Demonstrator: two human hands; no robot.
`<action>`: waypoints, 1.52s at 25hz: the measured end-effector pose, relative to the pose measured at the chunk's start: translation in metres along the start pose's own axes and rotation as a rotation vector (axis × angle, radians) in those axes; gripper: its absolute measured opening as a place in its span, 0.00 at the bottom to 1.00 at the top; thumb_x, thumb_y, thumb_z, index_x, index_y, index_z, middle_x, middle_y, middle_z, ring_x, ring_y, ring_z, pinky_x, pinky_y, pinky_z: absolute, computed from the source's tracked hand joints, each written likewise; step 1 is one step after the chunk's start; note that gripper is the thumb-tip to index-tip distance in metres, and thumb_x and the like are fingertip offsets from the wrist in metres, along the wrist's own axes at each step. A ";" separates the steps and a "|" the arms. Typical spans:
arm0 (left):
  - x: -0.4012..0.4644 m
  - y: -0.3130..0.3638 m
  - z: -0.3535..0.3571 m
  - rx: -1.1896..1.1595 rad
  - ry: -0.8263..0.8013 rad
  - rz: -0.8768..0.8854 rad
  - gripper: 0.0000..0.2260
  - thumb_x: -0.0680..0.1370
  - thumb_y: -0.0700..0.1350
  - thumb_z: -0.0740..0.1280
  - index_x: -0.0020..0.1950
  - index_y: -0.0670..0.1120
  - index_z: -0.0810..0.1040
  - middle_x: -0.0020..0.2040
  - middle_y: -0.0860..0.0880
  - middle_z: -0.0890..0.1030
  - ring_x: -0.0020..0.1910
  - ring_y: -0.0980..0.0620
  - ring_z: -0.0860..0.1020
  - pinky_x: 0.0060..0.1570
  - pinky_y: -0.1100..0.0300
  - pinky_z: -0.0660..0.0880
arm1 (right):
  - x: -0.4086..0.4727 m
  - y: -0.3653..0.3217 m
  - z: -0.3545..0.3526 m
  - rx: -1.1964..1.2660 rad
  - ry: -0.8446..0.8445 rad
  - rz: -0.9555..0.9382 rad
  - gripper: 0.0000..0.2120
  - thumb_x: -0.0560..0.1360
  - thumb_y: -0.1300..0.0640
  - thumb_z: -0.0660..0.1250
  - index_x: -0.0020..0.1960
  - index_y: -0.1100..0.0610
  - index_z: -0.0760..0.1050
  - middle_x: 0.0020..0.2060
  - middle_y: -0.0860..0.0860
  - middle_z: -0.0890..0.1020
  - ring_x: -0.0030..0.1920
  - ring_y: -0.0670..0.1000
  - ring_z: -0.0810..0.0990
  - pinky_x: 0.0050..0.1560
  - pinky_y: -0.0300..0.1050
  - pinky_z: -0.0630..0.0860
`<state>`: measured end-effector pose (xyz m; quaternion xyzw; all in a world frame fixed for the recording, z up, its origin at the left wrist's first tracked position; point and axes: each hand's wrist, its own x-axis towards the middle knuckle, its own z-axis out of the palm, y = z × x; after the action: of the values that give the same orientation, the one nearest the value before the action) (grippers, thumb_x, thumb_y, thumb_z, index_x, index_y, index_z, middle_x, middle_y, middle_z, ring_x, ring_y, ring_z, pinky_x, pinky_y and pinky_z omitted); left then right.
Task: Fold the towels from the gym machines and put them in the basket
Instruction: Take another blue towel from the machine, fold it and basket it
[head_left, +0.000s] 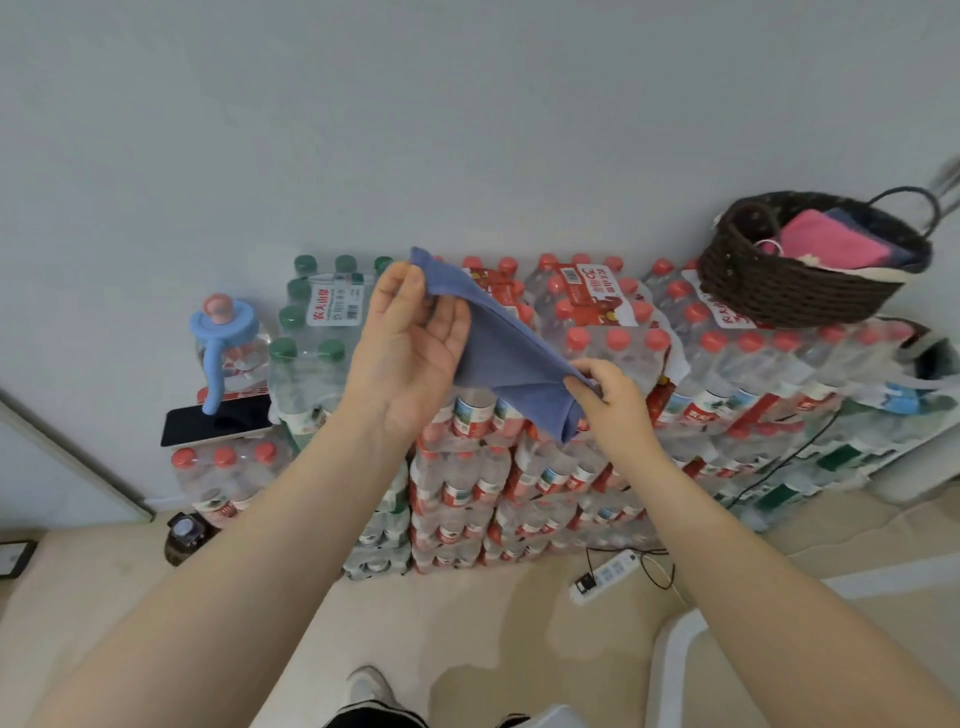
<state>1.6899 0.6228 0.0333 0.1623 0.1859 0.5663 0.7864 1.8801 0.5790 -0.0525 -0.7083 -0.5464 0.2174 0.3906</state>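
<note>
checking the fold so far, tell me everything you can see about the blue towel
The blue towel is small, plain and soft-looking, already doubled over. It hangs in the air as a slanting band before the stacked water bottle packs. The left hand pinches its upper corner; the right hand pinches the lower folded end.

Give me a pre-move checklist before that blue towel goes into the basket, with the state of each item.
1. Left hand has a grip on the blue towel at its upper end: ok.
2. Right hand pinches the lower end: ok.
3. Towel folded flat and neat: not ok, it hangs stretched and creased between the hands.
4. Basket within view, on the packs of water bottles: ok.
5. Room in the basket beside the pink towel: cannot tell.
</note>
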 end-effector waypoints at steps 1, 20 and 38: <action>-0.005 -0.002 0.001 -0.042 0.021 0.014 0.06 0.80 0.43 0.58 0.45 0.48 0.72 0.32 0.53 0.82 0.33 0.58 0.82 0.37 0.66 0.80 | -0.005 0.013 -0.010 -0.043 0.031 0.027 0.09 0.78 0.64 0.58 0.51 0.61 0.76 0.47 0.56 0.77 0.44 0.54 0.75 0.40 0.38 0.67; -0.084 -0.072 0.023 -0.028 0.077 0.043 0.08 0.80 0.40 0.57 0.47 0.50 0.74 0.33 0.53 0.84 0.32 0.58 0.82 0.39 0.63 0.81 | -0.095 -0.002 -0.013 0.184 -0.152 -0.107 0.08 0.76 0.59 0.61 0.54 0.58 0.73 0.48 0.52 0.77 0.47 0.52 0.77 0.48 0.46 0.73; -0.077 -0.085 0.045 -0.035 -0.031 0.058 0.10 0.67 0.43 0.65 0.47 0.52 0.75 0.36 0.53 0.83 0.37 0.56 0.82 0.56 0.54 0.74 | -0.083 0.030 -0.043 -0.260 -0.205 0.169 0.10 0.75 0.61 0.57 0.56 0.60 0.68 0.55 0.56 0.72 0.49 0.58 0.76 0.40 0.46 0.69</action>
<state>1.7599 0.5212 0.0414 0.1626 0.1587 0.5894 0.7752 1.9040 0.4843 -0.0605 -0.7704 -0.5453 0.2482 0.2181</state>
